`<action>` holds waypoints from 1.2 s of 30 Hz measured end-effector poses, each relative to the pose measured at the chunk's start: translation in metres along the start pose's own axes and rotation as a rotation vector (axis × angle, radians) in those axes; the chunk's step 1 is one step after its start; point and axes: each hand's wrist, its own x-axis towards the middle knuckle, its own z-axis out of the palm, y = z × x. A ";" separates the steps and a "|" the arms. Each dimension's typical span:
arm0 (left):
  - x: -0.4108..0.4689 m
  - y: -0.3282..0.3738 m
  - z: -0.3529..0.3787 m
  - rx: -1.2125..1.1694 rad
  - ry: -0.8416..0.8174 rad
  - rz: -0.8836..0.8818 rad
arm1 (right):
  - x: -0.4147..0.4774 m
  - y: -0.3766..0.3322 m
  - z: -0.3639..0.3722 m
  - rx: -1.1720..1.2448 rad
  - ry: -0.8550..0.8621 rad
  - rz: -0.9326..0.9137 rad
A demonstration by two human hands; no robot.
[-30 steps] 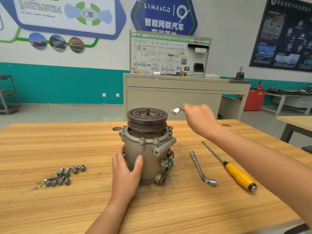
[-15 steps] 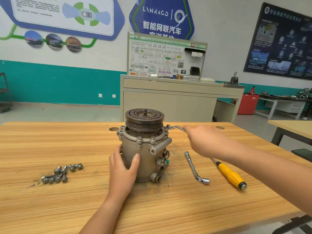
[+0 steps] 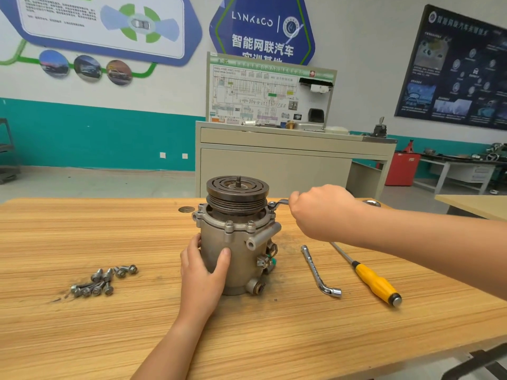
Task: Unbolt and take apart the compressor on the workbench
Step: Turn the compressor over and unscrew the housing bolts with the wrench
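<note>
A grey metal compressor (image 3: 241,242) stands upright in the middle of the wooden workbench (image 3: 109,338), its dark grooved pulley (image 3: 237,193) on top. My left hand (image 3: 204,267) grips the lower front of its body, thumb on the right. My right hand (image 3: 321,212) holds a silver ring wrench (image 3: 277,204) whose ring end sits on a bolt at the right rim of the flange. Several bolt heads show around the flange.
A pile of several removed bolts (image 3: 101,282) lies to the left. An L-shaped socket wrench (image 3: 319,271) and a yellow-handled screwdriver (image 3: 375,281) lie to the right. A beige cabinet (image 3: 274,165) stands behind the bench, another table (image 3: 474,204) at far right.
My right hand has come down with the wrench from above the pulley and set its ring end on the flange bolt at the right. My left hand has kept its grip.
</note>
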 end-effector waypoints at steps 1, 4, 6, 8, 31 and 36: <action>0.000 0.000 0.000 -0.002 -0.001 -0.001 | 0.000 0.000 -0.001 0.004 -0.006 0.007; 0.000 0.000 0.000 -0.003 -0.003 -0.007 | 0.001 -0.001 -0.001 0.045 -0.052 0.044; -0.001 0.000 0.000 -0.006 -0.005 -0.008 | 0.002 -0.002 0.000 0.086 -0.081 0.067; -0.001 0.000 0.000 -0.008 -0.007 -0.012 | 0.001 -0.002 0.001 0.104 -0.094 0.080; 0.000 -0.002 -0.001 -0.013 -0.011 -0.006 | 0.004 0.002 -0.004 -0.019 -0.076 0.010; -0.001 -0.002 -0.001 -0.016 -0.006 -0.002 | 0.005 0.013 -0.003 -0.084 -0.029 -0.045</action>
